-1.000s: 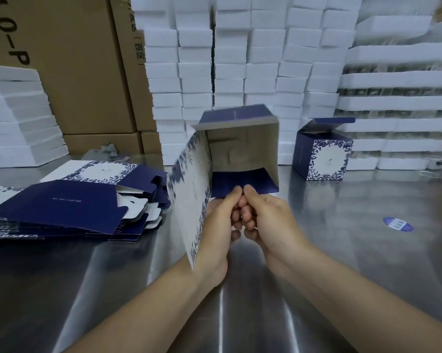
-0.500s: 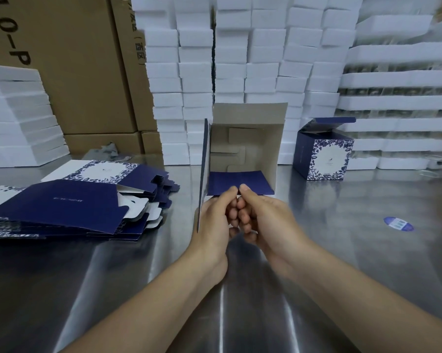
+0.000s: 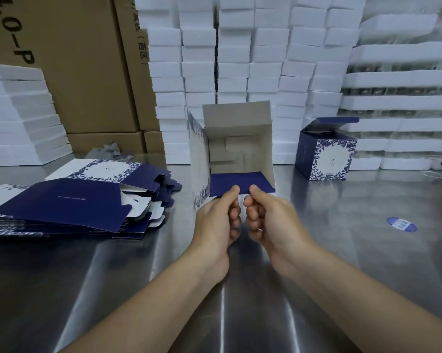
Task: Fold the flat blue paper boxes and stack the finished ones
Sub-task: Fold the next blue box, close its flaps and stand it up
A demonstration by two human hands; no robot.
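Observation:
A half-folded blue paper box [image 3: 236,149] stands at the centre of the steel table, its open side toward me, grey inside showing. Its dark blue lid flap [image 3: 240,184] lies out flat toward me. My left hand [image 3: 218,220] pinches the flap's near edge with the thumb on top. My right hand [image 3: 270,220] pinches the same edge just to the right. A pile of flat blue boxes [image 3: 69,202] lies at the left. One finished blue box [image 3: 325,154] with its lid ajar stands at the back right.
Stacks of white foam blocks [image 3: 240,59] line the back, and more white stacks [image 3: 18,115] stand at the far left. Brown cartons [image 3: 82,72] stand behind the flat pile. A blue sticker [image 3: 401,224] lies on the steel table [image 3: 342,250] at the right.
The box turned from tilted, with its patterned side facing me, to upright and square with its opening toward me. Both hands kept the flap's edge and moved slightly apart.

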